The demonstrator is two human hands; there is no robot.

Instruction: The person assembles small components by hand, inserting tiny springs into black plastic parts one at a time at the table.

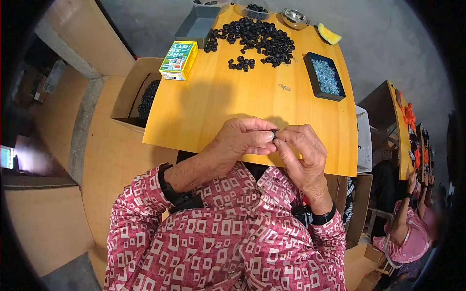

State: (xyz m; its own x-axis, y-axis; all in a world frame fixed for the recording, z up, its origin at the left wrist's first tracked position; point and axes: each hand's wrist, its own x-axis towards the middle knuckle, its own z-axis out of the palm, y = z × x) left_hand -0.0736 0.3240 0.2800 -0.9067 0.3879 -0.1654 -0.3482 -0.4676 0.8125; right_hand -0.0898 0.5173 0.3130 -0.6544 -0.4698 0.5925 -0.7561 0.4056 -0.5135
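Note:
My left hand (pixel 242 138) and my right hand (pixel 306 153) meet above the table's near edge. Fingertips of both are pinched on a small black part (pixel 274 134), mostly covered by the fingers. It looks like the small black ring-shaped parts (pixel 274 46) heaped toward the far side of the table. A smaller cluster of these black parts (pixel 241 63) lies just nearer than the heap. On the right, a black tray (pixel 331 97) holds many tiny shiny silvery pieces (pixel 325 75). A few tiny pieces (pixel 285 88) lie loose on the wood beyond my hands.
The yellow table (pixel 194 119) also carries a yellow-green carton (pixel 178 60), a grey bin (pixel 196 29), a clear tub (pixel 253 9), a metal bowl (pixel 295 19) and a yellow wedge (pixel 329 35). A cardboard box (pixel 127 99) stands left. Another person (pixel 407 228) sits at far right.

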